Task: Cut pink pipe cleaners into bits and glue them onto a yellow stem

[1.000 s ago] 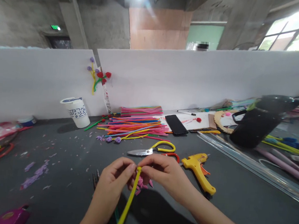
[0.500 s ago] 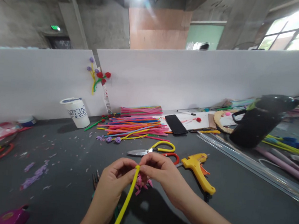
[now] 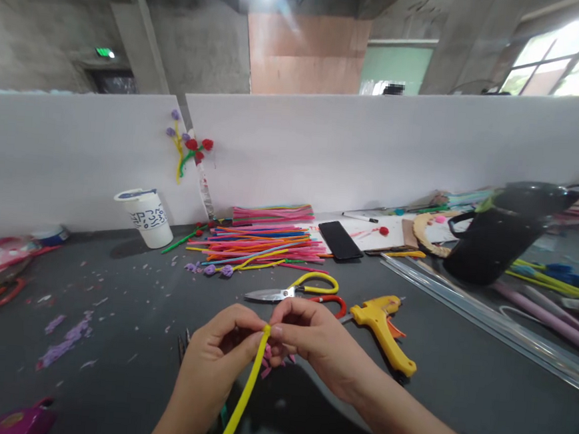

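Observation:
A yellow pipe cleaner runs up from the bottom edge to a small bent tip pinched between both hands. My left hand closes thumb and forefinger on that tip from the left. From the right, my right hand grips the same end with its fingertips. Pink petal-like pieces show partly behind the right fingers; whether they are held or lie on the table I cannot tell. Just beyond the hands lie scissors with yellow and red handles. Pliers are half hidden behind my left hand.
A yellow glue gun lies to the right, near clear plastic strips. Many coloured pipe cleaners are piled at the back, beside a phone. A white cup stands left, a black jug right. Purple scraps dot the left side.
Both hands keep their pinch on the yellow tip, with slight finger movement. Less of the pink pieces shows now. The view has shifted very slightly.

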The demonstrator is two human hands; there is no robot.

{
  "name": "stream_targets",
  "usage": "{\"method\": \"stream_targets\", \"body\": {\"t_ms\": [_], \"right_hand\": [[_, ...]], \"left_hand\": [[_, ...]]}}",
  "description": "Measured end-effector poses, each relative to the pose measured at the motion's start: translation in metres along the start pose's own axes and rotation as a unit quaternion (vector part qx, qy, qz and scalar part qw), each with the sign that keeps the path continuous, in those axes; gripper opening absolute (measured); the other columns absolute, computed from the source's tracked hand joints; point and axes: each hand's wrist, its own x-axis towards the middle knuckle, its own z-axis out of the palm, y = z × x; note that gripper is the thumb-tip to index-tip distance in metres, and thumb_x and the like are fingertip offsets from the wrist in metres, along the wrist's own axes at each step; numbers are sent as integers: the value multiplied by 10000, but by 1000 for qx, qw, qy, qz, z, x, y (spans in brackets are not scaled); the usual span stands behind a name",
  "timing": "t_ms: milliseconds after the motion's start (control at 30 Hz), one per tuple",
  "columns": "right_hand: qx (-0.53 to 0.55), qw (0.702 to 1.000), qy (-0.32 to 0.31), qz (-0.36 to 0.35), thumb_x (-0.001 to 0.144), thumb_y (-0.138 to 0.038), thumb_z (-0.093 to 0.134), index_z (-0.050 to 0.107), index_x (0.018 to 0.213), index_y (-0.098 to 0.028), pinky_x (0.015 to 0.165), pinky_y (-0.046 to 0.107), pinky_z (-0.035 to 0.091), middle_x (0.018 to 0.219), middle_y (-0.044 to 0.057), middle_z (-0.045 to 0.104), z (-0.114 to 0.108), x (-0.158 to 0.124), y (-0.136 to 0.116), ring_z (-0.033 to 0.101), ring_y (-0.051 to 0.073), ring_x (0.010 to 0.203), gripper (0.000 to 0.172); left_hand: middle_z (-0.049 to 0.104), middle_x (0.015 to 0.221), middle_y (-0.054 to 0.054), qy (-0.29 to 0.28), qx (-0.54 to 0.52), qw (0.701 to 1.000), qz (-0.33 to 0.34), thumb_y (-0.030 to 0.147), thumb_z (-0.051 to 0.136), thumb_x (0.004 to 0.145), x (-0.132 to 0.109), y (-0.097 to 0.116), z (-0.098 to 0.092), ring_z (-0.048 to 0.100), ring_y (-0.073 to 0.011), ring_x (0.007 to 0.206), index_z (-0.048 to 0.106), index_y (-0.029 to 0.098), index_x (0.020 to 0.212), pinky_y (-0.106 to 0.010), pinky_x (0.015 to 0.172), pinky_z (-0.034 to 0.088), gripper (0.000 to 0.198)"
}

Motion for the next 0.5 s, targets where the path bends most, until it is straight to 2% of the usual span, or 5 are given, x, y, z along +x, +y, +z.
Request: {"method": "stream_targets", "body": {"t_ms": [200,500], "right_hand": [[-11,1000,-5,-2,656,-245,686,533,699,-137,508,214,395,576,9,621,-2,1,2,576,102,506,192],[30,1000,-7,2,649,-238,697,530,697,-139,575,288,465,577,1,599,1,0,5,585,124,544,200]], "left_hand": [[595,655,32,-15,18,1000,9,126,591,710,2,3,-1,576,-89,602,623,184,663,-169,569,446,82],[582,644,28,-16,42,999,10,139,584,711,2,5,-1,555,-93,590,612,178,652,-174,548,427,76]]}}
